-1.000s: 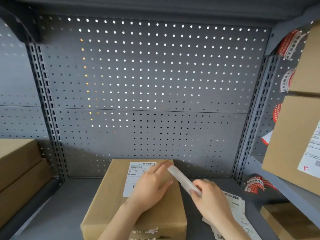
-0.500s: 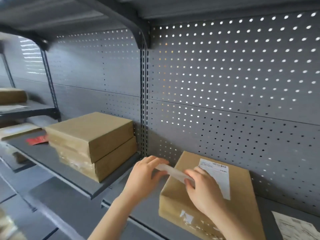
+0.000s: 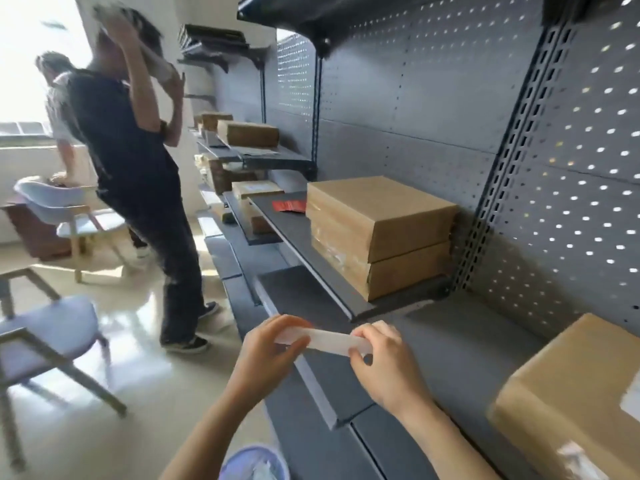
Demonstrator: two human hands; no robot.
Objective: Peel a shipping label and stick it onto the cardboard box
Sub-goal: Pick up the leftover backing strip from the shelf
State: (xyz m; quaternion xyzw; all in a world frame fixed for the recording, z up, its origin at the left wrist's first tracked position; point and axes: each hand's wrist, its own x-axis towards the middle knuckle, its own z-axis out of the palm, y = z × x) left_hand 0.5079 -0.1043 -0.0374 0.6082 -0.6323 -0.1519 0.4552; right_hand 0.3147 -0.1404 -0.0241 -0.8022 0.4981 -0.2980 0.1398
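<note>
A white backing strip is stretched between my two hands, in front of the shelf edge. My left hand pinches its left end and my right hand pinches its right end. The cardboard box with a white label stuck on its top sits on the grey shelf at the far right, partly cut off by the frame. Both hands are well to the left of the box and not touching it.
Two stacked cardboard boxes sit on a higher shelf with a red sticker behind. A person in dark clothes stands left by the shelving. Chairs stand on the floor. A lilac bin is below my hands.
My view has swung left, away from the box. Both hands left the labelled box and now hold the strip over the shelf edge, with the room and a person in sight.
</note>
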